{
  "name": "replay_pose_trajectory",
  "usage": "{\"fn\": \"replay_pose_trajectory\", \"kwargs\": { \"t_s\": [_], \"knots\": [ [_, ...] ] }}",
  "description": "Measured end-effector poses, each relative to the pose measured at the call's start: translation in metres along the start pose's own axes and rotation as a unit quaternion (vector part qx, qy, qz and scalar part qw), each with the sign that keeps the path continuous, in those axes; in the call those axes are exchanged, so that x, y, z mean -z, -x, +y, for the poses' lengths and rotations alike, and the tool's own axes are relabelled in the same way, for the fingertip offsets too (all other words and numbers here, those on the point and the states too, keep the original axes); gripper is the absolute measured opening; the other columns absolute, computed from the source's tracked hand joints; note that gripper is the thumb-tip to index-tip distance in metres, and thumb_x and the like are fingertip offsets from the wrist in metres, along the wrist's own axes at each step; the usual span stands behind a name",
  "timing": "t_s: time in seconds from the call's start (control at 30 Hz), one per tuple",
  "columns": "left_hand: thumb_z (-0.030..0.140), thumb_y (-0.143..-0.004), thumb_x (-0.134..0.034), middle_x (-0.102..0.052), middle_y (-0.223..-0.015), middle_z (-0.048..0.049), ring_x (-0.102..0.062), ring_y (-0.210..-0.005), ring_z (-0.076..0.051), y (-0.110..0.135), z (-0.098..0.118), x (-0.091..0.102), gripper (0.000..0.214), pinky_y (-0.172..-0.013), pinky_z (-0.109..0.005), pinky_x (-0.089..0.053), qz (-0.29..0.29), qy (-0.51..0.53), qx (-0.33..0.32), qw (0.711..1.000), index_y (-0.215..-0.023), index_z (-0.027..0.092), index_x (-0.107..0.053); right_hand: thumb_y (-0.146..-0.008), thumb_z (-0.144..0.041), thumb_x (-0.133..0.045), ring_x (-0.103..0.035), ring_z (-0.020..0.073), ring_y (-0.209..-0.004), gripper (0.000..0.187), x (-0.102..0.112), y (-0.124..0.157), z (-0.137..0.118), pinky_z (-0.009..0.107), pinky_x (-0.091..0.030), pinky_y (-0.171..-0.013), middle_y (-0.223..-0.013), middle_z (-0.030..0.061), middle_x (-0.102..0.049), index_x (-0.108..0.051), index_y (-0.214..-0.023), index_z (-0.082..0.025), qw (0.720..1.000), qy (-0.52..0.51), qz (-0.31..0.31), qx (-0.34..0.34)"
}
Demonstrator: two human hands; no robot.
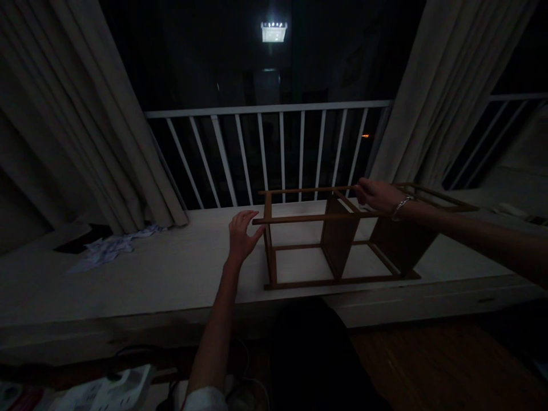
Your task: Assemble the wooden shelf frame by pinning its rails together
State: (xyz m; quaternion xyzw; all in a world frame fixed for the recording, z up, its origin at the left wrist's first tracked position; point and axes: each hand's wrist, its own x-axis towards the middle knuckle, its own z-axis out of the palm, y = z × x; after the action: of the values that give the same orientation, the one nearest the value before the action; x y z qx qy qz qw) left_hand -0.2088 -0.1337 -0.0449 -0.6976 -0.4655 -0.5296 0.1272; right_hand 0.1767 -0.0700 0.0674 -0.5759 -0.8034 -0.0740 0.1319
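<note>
A brown wooden shelf frame (338,240) lies on its side on a pale window ledge (171,274). My left hand (242,235) hovers just left of the frame's near top rail, fingers spread and holding nothing. My right hand (377,196), with a bracelet at the wrist, is closed over the frame's far top rail near the middle. Two solid panels stand inside the frame.
A white railing (274,148) runs behind the ledge, with dark night beyond. Beige curtains (77,125) hang at both sides. Crumpled paper (113,246) lies on the ledge at the left. A white power strip (107,391) sits at the bottom left. Wooden floor shows at the bottom right.
</note>
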Motion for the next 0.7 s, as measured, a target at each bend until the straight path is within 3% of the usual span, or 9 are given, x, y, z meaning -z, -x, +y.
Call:
{"fn": "replay_pose_trajectory", "kwargs": {
  "t_s": [0.1,0.27,0.47,0.7],
  "knots": [
    [0.035,-0.075,-0.062,-0.054,-0.118,-0.0087,-0.042,-0.116,-0.026,0.002,0.011,0.006,0.039,-0.097,-0.043,-0.027,-0.009,-0.068,-0.036,0.997,-0.112,0.025,-0.056,-0.09,-0.048,-0.019,-0.053,0.016,-0.067,0.04,-0.009,0.015,0.025,0.026,-0.031,-0.062,-0.079,0.0081,-0.061,-0.047,-0.086,-0.019,0.999,0.017,0.025,-0.039],
    [0.028,-0.08,-0.055,-0.06,-0.108,-0.0088,-0.045,-0.114,-0.025,0.01,0.023,-0.001,0.031,-0.095,-0.042,-0.026,-0.035,-0.11,-0.054,0.992,-0.111,0.024,-0.057,-0.09,-0.045,-0.019,-0.055,0.0217,-0.071,0.035,-0.024,0.029,0.054,0.029,-0.027,-0.059,-0.087,0.0132,-0.061,-0.041,-0.098,-0.019,0.991,0.087,0.049,-0.089],
    [0.023,-0.083,-0.048,-0.058,-0.109,-0.011,-0.048,-0.109,-0.025,0.015,0.031,-0.01,0.031,-0.091,-0.041,-0.028,-0.032,-0.137,-0.037,0.989,-0.113,0.02,-0.054,-0.09,-0.045,-0.018,-0.054,0.0231,-0.067,0.033,-0.037,0.036,0.078,0.031,-0.023,-0.058,-0.088,0.0169,-0.062,-0.037,-0.101,-0.02,0.989,0.107,0.029,-0.094],
    [0.028,-0.083,-0.049,-0.057,-0.102,-0.012,-0.047,-0.101,-0.026,0.015,0.031,-0.02,0.027,-0.086,-0.04,-0.031,0.003,-0.156,0.017,0.988,-0.106,0.018,-0.056,-0.09,-0.042,-0.023,-0.053,0.0242,-0.075,0.026,-0.044,0.037,0.091,0.032,-0.025,-0.062,-0.091,0.0177,-0.06,-0.038,-0.096,-0.021,0.99,0.068,0.059,-0.108]
  ]
}}
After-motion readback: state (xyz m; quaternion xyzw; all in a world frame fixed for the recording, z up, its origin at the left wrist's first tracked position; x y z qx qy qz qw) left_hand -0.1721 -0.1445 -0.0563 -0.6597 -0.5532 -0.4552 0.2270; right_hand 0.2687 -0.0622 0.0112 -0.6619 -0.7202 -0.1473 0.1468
